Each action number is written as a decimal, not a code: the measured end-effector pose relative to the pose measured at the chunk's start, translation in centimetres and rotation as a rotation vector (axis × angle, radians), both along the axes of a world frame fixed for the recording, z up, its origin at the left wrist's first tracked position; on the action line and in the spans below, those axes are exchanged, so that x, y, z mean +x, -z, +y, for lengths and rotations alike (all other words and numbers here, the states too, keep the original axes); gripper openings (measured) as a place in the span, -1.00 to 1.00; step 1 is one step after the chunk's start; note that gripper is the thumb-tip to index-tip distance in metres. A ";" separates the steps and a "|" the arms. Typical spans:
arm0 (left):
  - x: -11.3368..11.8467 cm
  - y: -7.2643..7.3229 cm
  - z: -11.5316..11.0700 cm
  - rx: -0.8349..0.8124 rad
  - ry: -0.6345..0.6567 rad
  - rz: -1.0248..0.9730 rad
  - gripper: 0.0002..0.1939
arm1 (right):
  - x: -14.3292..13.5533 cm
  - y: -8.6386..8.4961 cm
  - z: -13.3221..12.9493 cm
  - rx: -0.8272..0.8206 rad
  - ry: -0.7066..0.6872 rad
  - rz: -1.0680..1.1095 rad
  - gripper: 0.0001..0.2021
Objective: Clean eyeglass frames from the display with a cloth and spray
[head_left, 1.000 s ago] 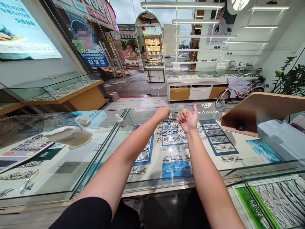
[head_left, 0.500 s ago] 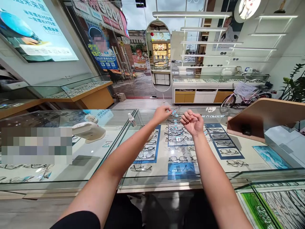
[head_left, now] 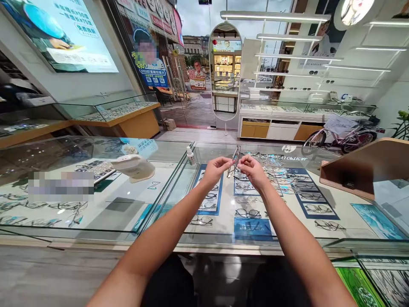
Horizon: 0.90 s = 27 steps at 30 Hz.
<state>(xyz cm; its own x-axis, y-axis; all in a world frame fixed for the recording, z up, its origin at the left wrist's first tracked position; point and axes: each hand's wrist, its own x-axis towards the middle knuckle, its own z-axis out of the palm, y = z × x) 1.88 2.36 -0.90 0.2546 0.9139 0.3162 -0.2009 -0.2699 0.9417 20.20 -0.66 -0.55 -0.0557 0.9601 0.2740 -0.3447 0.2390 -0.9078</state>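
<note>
Above the glass showcase, a pair of eyeglasses [head_left: 237,153] is held up on edge, its frame slanting between my two hands. My left hand [head_left: 216,170] pinches it from the left with thumb and fingertips. From the other side, my right hand [head_left: 253,169] has its fingers closed on the frame near the middle. Beneath them, several pairs of eyeglasses lie in rows, among them a dark pair [head_left: 248,213] at the front. A small white spray bottle [head_left: 191,156] stands left of my hands.
A white display stand [head_left: 136,167] sits on the left showcase [head_left: 118,183]. To the right, a brown wooden board [head_left: 367,164] leans over the counter. An oval mirror [head_left: 225,72] and a parked bicycle [head_left: 343,134] are farther back.
My right hand has moved in to the eyeglasses and closed on them; before, it was apart from them. The frame has turned more upright, and the camera view has shifted left.
</note>
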 end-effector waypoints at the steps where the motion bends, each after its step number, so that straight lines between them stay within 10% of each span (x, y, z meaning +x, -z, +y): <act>1: -0.1 -0.1 0.0 0.002 0.010 -0.005 -0.56 | -0.1 0.0 0.0 0.000 0.013 -0.006 -0.54; 27: -1.1 -0.1 0.0 0.188 0.040 0.222 -0.65 | 0.5 0.4 0.2 0.080 0.143 -0.239 -0.63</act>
